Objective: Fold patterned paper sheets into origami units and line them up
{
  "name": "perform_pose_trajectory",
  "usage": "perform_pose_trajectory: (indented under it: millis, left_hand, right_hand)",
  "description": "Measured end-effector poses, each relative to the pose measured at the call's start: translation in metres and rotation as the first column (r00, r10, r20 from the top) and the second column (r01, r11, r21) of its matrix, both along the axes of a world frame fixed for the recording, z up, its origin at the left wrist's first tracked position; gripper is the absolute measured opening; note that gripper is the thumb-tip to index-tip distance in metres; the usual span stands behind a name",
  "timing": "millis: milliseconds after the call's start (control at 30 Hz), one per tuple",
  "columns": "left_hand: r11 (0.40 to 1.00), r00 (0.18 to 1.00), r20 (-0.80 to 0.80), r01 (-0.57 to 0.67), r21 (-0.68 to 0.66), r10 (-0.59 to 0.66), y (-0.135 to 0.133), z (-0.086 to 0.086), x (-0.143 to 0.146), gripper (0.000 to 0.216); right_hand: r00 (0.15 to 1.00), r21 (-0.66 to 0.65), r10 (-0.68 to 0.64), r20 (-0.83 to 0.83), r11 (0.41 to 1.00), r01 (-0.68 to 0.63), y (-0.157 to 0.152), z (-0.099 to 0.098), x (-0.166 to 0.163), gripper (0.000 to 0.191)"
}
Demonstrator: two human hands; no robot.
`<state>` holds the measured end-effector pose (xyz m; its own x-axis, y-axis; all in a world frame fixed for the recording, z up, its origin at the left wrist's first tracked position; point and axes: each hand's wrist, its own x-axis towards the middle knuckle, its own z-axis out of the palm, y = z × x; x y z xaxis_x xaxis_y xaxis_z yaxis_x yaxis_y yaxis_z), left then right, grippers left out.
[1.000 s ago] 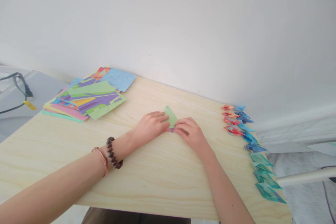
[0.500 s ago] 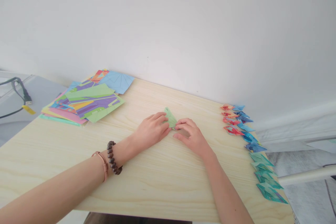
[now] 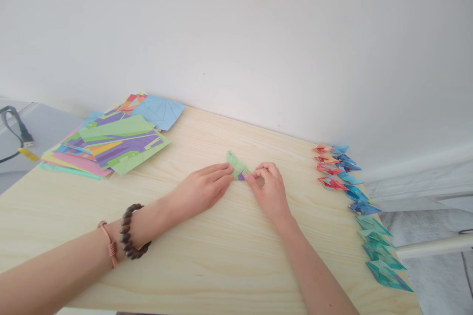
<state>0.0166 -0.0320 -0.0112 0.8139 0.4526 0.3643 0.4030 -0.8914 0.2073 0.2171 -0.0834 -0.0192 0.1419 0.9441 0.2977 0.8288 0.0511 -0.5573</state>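
Note:
A small folded piece of green paper (image 3: 235, 164) with a purple patch lies on the light wooden table (image 3: 207, 251), near its middle. My left hand (image 3: 201, 189) rests flat on the table with fingers stretched toward the paper's left edge, fingertips touching it. My right hand (image 3: 269, 189) pinches the paper's right corner between thumb and fingers. A dark bead bracelet and a thin pink band sit on my left wrist.
A stack of colourful patterned paper sheets (image 3: 111, 140) lies at the table's back left. A row of several folded paper pieces (image 3: 354, 206), red, blue and teal, runs along the right edge. A black cable (image 3: 15, 130) lies on a grey surface at far left. A white wall is behind.
My left hand has slid back and flattened, its fingers now only at the paper's edge. My right hand has shifted to pinch the right corner. The view has drifted slightly.

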Motion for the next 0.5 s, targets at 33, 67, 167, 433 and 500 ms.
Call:
perform_pose_trajectory:
  millis: [33,67,167,433,500]
  left_hand:
    - [1.0,1.0,-0.009,0.008,0.008,-0.008,-0.001,-0.001,-0.003,0.027]
    - [1.0,1.0,-0.016,0.011,0.017,-0.011,-0.003,-0.002,-0.005,0.03]
    - [1.0,0.998,-0.064,0.01,0.024,-0.009,-0.006,-0.002,-0.008,0.04]
    - [0.999,0.994,-0.108,0.021,0.026,-0.018,-0.006,0.002,-0.01,0.04]
    - [0.999,0.996,-0.087,0.031,0.035,-0.027,-0.005,0.002,-0.01,0.039]
  right_hand:
    - [1.0,0.0,-0.003,0.005,1.0,0.003,0.0,0.0,0.0,0.022]
    - [1.0,-0.004,-0.002,0.01,1.0,0.002,0.0,0.001,0.0,0.022]
    - [1.0,-0.035,-0.004,0.02,0.999,0.005,0.002,0.003,-0.002,0.023]
    - [0.996,-0.097,0.048,-0.07,0.994,-0.055,0.002,0.009,0.005,0.019]
    - [0.989,-0.118,0.11,-0.102,0.986,-0.122,0.002,0.01,0.01,0.017]
